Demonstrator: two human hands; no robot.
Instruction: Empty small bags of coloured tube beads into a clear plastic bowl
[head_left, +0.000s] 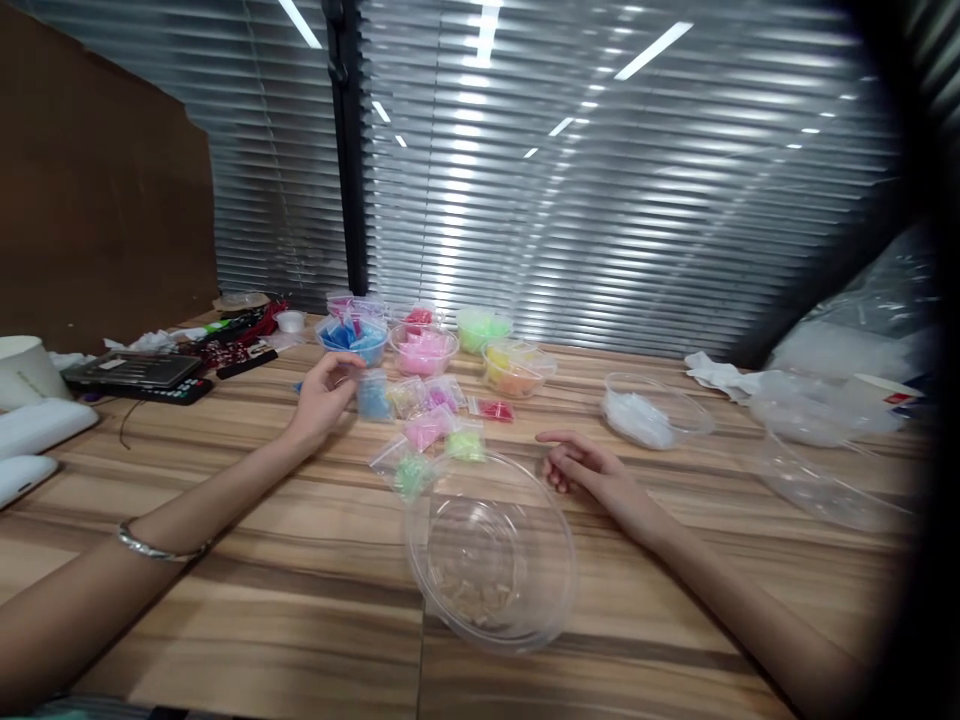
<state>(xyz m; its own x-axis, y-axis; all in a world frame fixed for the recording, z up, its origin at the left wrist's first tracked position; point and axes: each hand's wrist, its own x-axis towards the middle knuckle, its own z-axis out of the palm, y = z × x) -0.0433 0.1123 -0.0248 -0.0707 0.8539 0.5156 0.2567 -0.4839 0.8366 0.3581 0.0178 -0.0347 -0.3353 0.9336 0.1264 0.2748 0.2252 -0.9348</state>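
Observation:
My left hand (324, 402) reaches to the front of a clear bowl (366, 358) of blue packets, fingers stretched forward and slightly bent. Its fingertips are at the upper edge of a small blue zip bag (374, 396); whether they touch it I cannot tell. My right hand (581, 466) rests on the table, index finger extended and the others loosely curled, holding nothing. Between the hands lie small zip bags in pink (427, 428), yellow-green (466, 442), red (493, 410) and mint green (411, 476). Nearest me stands a large clear plastic bowl (491, 632), with pale small pieces visible at its bottom.
Behind the bags are clear bowls of pink (424, 352), green (484, 328) and yellow-orange packets (517, 372). A bowl of white packets (641, 418) stands right, near clear plastic containers (825, 480). A black calculator (176, 390) and a paper cup (28, 375) are left.

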